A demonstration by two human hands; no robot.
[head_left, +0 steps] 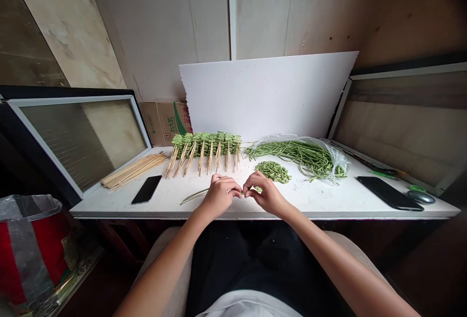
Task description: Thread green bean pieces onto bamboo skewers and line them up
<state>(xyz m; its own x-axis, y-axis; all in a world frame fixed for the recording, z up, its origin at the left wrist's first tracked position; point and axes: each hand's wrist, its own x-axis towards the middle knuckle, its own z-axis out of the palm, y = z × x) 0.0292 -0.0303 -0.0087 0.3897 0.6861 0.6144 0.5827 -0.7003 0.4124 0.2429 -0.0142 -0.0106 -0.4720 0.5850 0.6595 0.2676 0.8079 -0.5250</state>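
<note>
Near the table's front edge, my left hand point(222, 193) is closed around a long green bean point(194, 196), whose free end trails to the left over the white table point(175, 210). Close beside it, my right hand point(265, 193) pinches the bean's other end, the fingertips of both hands almost touching. Just beyond my right hand lies a pile of short cut bean pieces point(273, 171). Behind that, a clear plastic bag point(337, 161) holds a bundle of whole long beans point(292, 151). Skewered bean pieces point(207, 141) stand stacked in a row at the back, their sticks toward me.
Bare bamboo skewers point(134, 169) lie at the left, with a black phone point(146, 189) beside them. A larger dark phone point(388, 193) and a grey mouse-shaped object point(421, 196) sit at the right. A white board point(270, 93) and a cardboard box point(164, 122) stand behind.
</note>
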